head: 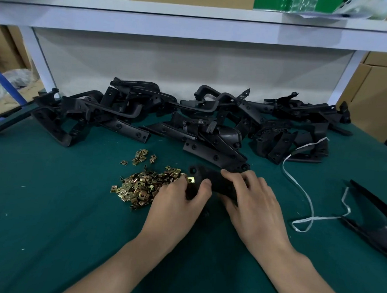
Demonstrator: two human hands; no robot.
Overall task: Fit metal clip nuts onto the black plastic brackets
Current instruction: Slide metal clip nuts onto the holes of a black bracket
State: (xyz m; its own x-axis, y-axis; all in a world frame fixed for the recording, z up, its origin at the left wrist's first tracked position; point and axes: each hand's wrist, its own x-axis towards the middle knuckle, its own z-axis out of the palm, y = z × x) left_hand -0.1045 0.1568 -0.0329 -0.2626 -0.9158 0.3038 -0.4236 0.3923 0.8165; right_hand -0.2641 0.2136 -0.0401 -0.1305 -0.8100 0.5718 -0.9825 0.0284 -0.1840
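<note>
Here, black bracket point(216, 181) gripped in fingers of left hand point(177, 204) and right hand point(253, 203), brassy clip nut point(190, 180) at its edge.

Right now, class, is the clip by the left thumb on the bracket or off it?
On, apparently: the clip sits on the bracket edge beside the left hand; whether fully seated, cannot tell.

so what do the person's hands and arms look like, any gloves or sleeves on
Two bare hands, no gloves: the left hand and right hand show no rings. The left forearm and right forearm are bare down to the frame's edge, with no sleeve, watch or bracelet in view.
</note>
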